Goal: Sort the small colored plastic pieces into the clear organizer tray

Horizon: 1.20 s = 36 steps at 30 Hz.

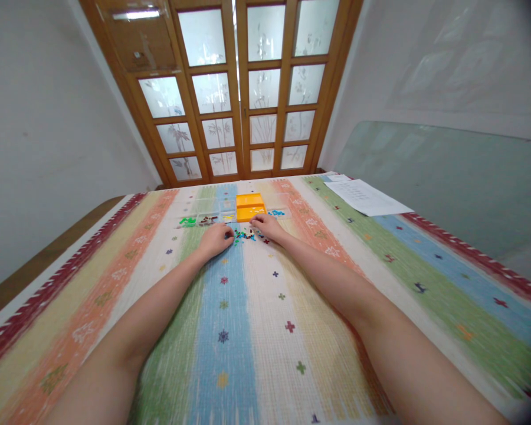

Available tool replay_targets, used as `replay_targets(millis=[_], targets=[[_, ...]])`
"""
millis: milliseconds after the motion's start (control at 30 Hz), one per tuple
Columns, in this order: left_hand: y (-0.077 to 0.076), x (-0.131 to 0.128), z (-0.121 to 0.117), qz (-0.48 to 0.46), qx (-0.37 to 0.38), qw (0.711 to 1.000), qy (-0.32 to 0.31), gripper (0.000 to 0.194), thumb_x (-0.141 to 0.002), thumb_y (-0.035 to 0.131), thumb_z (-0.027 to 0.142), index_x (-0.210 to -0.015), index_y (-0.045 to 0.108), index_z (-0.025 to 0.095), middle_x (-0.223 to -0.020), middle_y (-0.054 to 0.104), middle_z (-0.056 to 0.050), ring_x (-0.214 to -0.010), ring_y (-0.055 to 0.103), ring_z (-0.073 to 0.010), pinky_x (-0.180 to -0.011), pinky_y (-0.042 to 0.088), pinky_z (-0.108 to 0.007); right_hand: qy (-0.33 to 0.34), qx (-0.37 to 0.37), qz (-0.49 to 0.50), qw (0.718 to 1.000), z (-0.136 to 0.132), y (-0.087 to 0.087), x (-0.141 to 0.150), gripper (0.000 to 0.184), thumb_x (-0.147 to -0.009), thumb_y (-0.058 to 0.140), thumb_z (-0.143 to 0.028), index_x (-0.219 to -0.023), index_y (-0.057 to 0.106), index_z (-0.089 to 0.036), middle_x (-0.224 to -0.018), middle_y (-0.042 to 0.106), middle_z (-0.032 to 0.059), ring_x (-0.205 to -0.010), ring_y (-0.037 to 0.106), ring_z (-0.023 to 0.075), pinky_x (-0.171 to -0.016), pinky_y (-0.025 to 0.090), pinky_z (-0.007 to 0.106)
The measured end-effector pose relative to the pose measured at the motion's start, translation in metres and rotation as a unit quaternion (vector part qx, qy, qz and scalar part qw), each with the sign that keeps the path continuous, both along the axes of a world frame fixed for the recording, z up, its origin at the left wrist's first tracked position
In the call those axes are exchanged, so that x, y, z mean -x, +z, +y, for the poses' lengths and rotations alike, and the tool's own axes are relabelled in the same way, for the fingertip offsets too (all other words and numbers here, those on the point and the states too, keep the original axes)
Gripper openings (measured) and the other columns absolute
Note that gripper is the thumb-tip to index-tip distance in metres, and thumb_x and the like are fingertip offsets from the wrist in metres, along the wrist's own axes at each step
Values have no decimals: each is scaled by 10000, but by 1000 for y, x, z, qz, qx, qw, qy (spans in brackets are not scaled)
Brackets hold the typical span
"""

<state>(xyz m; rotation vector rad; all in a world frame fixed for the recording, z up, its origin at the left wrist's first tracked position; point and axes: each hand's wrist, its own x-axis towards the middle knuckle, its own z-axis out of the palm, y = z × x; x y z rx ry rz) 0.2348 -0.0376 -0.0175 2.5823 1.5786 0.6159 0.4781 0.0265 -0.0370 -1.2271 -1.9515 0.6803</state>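
A loose heap of tiny mixed pieces in green, blue, dark and white lies on the striped cloth between my hands. My left hand rests at the heap's left edge, its fingers curled toward the thumb. Just in front of the orange box, my right hand hovers above the heap's right side with fingertips drawn together. Anything in either hand's fingers is too small to make out. White pieces sit in the orange box's near half, and its lid stands open behind.
Clear open boxes flank the orange one, holding green pieces, brown pieces, yellow pieces and blue pieces. Printed paper sheets lie at the table's right. Beyond the far edge stand wooden glazed doors.
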Motion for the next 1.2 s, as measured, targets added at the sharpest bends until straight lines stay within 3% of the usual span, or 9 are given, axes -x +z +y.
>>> replay_targets(millis=[567,700,967,1200], targets=[[0,-3,0,-31,10,998,53,134,-848,629,272,-854,741,199,-924,744,-74,-894,653,-231,-814,476,-326,6,-10,-4,1000,3,-4,-1,171,-936,597,-204,-875,756,-196,-937,769,44,-879,687,184,-842,502,289],[0,16,10,-56,-11,994,88,125,-846,624,269,-852,731,205,-946,746,-70,-886,648,-225,-797,462,-317,4,-6,-6,1000,3,-4,-1,171,-941,596,-219,-881,754,-195,-948,768,44,-883,685,182,-850,500,290],[1,73,28,-109,-21,965,239,201,-867,604,322,-927,757,207,-949,760,-57,-865,649,-218,-745,435,-291,12,4,-6,1000,0,-2,-1,187,-952,577,-235,-914,752,-182,-971,771,55,-895,674,181,-874,498,299],[-4,103,36,-153,-33,943,294,242,-863,602,347,-986,756,208,-960,758,-44,-893,651,-213,-748,430,-266,5,-25,-49,998,-5,3,0,182,-963,575,-214,-920,749,-182,-980,764,55,-915,671,191,-842,480,291]])
